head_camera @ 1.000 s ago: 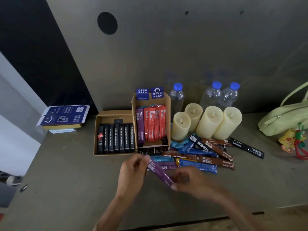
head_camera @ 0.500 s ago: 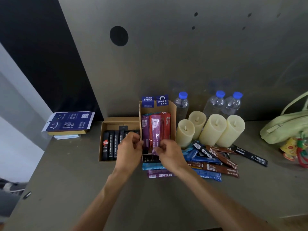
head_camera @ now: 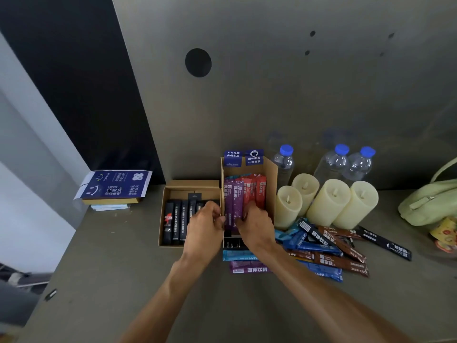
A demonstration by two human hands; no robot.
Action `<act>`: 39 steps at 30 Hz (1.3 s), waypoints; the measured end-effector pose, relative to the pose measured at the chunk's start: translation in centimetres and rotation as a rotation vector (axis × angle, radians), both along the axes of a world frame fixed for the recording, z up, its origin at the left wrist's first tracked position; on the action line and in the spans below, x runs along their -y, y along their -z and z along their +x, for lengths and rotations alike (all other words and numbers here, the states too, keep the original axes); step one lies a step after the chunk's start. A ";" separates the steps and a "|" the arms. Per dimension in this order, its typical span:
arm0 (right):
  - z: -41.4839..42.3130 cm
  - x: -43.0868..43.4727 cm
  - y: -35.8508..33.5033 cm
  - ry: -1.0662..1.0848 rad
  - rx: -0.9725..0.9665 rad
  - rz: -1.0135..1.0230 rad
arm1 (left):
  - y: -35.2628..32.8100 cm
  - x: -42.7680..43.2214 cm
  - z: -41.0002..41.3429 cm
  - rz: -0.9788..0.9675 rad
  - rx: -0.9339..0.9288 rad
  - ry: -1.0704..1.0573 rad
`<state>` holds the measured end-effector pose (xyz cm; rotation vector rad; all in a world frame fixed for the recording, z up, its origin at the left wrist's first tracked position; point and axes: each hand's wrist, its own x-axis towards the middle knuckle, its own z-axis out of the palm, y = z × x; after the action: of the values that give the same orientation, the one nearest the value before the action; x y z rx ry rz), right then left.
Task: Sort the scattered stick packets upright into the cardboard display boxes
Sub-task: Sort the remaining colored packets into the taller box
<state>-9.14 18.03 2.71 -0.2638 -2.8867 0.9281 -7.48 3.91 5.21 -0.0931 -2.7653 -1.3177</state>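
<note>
Some loose packets [head_camera: 329,253] lie flat, near and right. The right hand [head_camera: 256,227] pinches the foot of the purple packet [head_camera: 237,201], which stands upright in the tall box [head_camera: 271,177], just beyond the fingers. The left hand [head_camera: 204,227] curls at the box's left edge, grip unclear. A second ago the packet slanted outside, between the hands.

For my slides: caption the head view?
Left hand at the tall display box, right hand holding a purple packet upright beside red ones.

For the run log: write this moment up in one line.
action: seating purple packet in tall box | left hand: at box's left wall | right hand: pinching packet | loose packets: on table
</note>
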 end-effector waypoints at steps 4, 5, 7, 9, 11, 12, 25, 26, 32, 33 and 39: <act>-0.2 -0.1 0.0 -0.060 -0.046 0.032 | 0.2 0.0 -0.2 -0.019 -0.006 0.020; -0.3 -0.1 0.0 -0.070 -0.039 0.050 | 0.2 0.1 -0.2 -0.022 -0.006 0.023; -0.5 -0.2 0.2 -0.092 -0.033 0.067 | 0.1 0.1 -0.2 -0.019 -0.001 0.029; -0.6 -0.3 0.2 -0.115 -0.040 0.075 | 0.1 0.2 -0.2 -0.018 0.001 0.031; -0.6 -0.3 0.1 -0.134 -0.049 0.081 | 0.1 0.2 -0.1 -0.013 -0.007 0.030; -0.7 -0.4 0.2 -0.142 -0.055 0.077 | 0.1 0.2 -0.1 -0.011 -0.013 0.029; 3.4 -2.7 -0.8 -0.215 -0.154 -0.149 | 2.9 -0.1 3.8 -0.015 -0.024 0.039; 4.6 -3.4 -0.7 -0.217 -0.156 -0.180 | 3.9 -0.3 4.7 -0.044 -0.008 0.070; 11.3 -8.0 2.3 -0.162 -0.060 -0.158 | 7.0 -2.5 7.9 -0.272 0.092 0.264; 11.8 -8.6 3.0 -0.155 -0.042 -0.130 | 7.2 -2.7 8.1 -0.321 0.092 0.269; 13.0 -10.1 4.7 -0.241 0.043 0.021 | 8.6 -2.7 9.0 -0.376 -0.043 0.195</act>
<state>3.85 28.12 -2.01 0.0687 -3.0137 0.9362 1.53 6.60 -3.41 -0.4161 -2.9902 -0.7950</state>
